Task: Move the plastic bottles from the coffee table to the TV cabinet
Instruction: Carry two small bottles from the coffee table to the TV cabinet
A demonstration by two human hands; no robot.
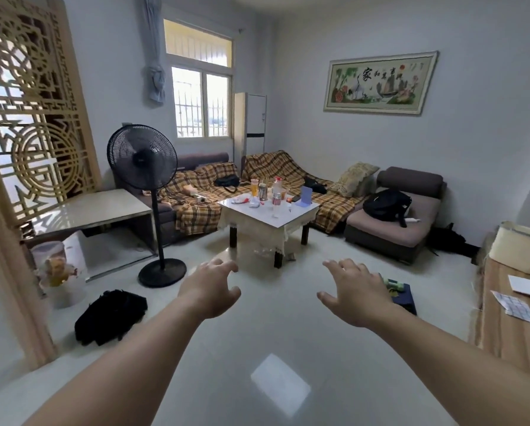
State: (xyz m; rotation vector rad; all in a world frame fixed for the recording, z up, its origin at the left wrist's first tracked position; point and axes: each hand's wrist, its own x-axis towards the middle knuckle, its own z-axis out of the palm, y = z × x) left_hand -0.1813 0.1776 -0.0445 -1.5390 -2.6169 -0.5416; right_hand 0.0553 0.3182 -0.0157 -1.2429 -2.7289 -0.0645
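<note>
Across the room stands the white coffee table (300, 214) with a cream lace cloth. Several plastic bottles are grouped on its far half: an orange one (254, 186), a clear one with a red cap (277, 185) and a smaller one with a red label (276, 198). A wooden cabinet top (503, 330) runs along the right edge. My left hand (210, 289) and my right hand (357, 292) reach forward over the bare floor, fingers spread, holding nothing, well short of the table.
A black standing fan (147, 192) is left of the table. A black bag (110, 316) lies on the floor at left, a dark box (406, 298) at right. Plaid-covered sofas (196, 204) wrap behind the table; a black backpack (386, 204) sits on the brown seat.
</note>
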